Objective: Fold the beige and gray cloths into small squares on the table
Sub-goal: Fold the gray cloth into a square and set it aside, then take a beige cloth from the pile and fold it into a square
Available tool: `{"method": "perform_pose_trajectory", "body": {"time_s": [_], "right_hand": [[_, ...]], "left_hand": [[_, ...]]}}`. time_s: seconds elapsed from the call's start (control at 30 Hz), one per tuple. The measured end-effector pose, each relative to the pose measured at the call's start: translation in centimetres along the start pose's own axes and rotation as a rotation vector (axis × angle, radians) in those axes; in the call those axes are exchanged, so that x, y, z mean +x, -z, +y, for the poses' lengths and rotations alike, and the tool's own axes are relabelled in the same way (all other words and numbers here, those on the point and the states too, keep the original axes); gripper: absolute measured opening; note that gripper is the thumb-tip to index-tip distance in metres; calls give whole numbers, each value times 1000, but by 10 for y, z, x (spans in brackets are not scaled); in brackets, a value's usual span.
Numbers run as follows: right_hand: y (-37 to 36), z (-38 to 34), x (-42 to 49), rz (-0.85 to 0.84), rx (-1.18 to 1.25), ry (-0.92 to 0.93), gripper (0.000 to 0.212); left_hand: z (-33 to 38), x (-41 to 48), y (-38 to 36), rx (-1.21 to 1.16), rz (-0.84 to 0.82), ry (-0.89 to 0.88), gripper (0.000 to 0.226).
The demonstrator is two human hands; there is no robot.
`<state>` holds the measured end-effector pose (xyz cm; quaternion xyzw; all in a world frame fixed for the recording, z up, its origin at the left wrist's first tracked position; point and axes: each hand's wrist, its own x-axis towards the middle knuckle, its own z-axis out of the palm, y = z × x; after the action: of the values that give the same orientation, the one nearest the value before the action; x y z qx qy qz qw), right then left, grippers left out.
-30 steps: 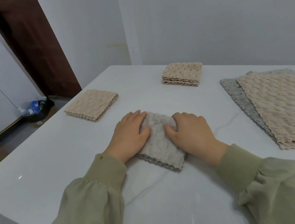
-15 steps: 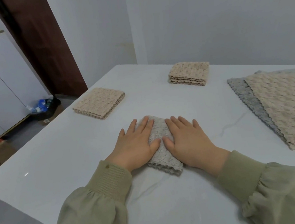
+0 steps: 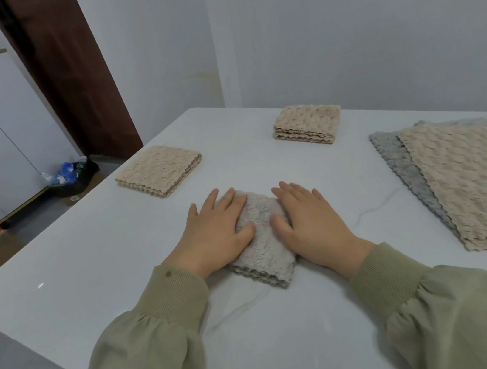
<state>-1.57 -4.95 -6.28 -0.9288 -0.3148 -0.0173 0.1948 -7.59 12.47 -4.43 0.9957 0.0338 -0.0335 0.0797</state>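
The left hand [image 3: 215,235] and right hand [image 3: 312,223], fingers flat, press the folded gray cloth [image 3: 264,253] between them on the desk [image 3: 91,268]. Released unevenly, its plush layers could spring open or skew.

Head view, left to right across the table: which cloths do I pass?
Folded beige square, small folded gray cloth, far beige folded stack, flat gray cloth, flat beige cloth lying on it.
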Motion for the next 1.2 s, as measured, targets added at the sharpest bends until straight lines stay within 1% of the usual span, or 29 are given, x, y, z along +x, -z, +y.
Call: {"method": "perform_pose_trajectory", "body": {"time_s": [0.13,0.27,0.4,0.5,0.57,0.63,0.73,0.83,0.97,1.07,1.13,1.2], "right_hand": [[12,19,-2,101,-41,-93,53],[24,51,-17,147,-103,-156,52],[43,90,-44,157,-226,-209,53],[61,126,-71,145,-334,-275,57],[72,151,-90,107,-363,-329,56],[82,170,-109,64,-350,-347,52],[92,188,-129,42,-302,-307,47],[99,197,-146,55,-253,-273,46],[103,206,-167,121,-193,-206,42],[102,211,-173,259,-84,-170,30],[101,211,-174,328,-2,-188,24],[100,210,-173,372,41,-214,22]], "left_hand": [[25,2,3,-4,227,11,53],[65,5,1,38,327,-31,46],[116,7,-10,10,317,-69,46],[156,7,-22,-18,248,-62,49],[184,3,-30,-49,193,-52,52],[210,-1,-37,-80,137,-45,54],[248,-5,-49,-122,78,-48,58],[278,-7,-61,-163,100,-15,60],[302,-11,-71,-232,177,33,56],[305,-14,-78,-129,212,-13,49],[302,-14,-80,-103,219,-28,46],[301,-14,-81,-103,233,-24,44]]}}
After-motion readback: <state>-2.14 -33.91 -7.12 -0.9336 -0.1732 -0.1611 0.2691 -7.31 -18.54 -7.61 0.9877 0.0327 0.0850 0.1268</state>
